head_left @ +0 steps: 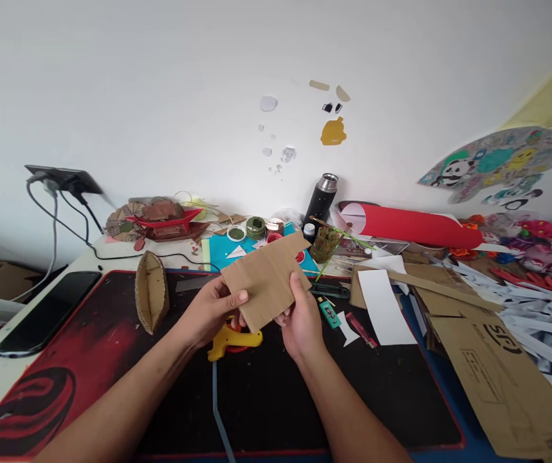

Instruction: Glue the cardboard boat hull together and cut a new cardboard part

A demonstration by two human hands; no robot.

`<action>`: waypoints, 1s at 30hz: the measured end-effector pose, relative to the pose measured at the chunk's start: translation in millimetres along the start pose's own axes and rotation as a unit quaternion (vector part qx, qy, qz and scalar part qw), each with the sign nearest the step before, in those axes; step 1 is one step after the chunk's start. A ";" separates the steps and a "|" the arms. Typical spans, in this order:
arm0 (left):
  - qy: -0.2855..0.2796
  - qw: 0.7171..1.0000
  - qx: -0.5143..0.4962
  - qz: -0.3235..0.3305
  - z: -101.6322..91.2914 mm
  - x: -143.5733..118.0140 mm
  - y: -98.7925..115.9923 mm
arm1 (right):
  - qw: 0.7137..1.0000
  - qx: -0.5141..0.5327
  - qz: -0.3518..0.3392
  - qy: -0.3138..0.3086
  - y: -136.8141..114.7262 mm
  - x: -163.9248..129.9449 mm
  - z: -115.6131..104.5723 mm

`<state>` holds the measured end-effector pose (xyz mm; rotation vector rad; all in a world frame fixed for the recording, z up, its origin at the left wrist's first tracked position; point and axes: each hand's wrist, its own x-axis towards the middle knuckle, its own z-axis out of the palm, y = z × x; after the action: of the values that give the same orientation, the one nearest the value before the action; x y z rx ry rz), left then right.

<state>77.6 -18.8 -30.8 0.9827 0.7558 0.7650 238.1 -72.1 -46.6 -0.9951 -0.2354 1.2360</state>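
Both of my hands hold a flat brown cardboard piece (267,276) above the black and red desk mat (87,360). My left hand (211,312) grips its lower left edge with the thumb on top. My right hand (300,321) grips its lower right edge. A yellow glue gun (232,339) lies on the mat just under my hands. A small cardboard boat shape (151,290) stands on the mat to the left.
A dark phone (47,312) lies at the left. Cardboard sheets (493,360), a white paper strip (383,305) and shredded paper fill the right side. A black flask (321,199), small jars, a red paper roll (415,225) and a red model sit along the wall.
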 end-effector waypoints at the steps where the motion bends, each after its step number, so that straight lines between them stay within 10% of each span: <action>1: 0.014 1.000 -0.015 0.003 0.8 0.8 0.6 | 1.000 0.003 -0.002 0.000 -0.1 0.1 0.2; 30: 0.110 0.981 -0.139 0.072 -2.4 1.1 13.2 | 0.986 0.060 0.102 -0.114 4.5 0.2 1.2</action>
<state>73.3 -12.2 -19.8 0.7122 0.7494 1.0885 234.4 -71.4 -49.3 -0.7861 -0.2381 1.5362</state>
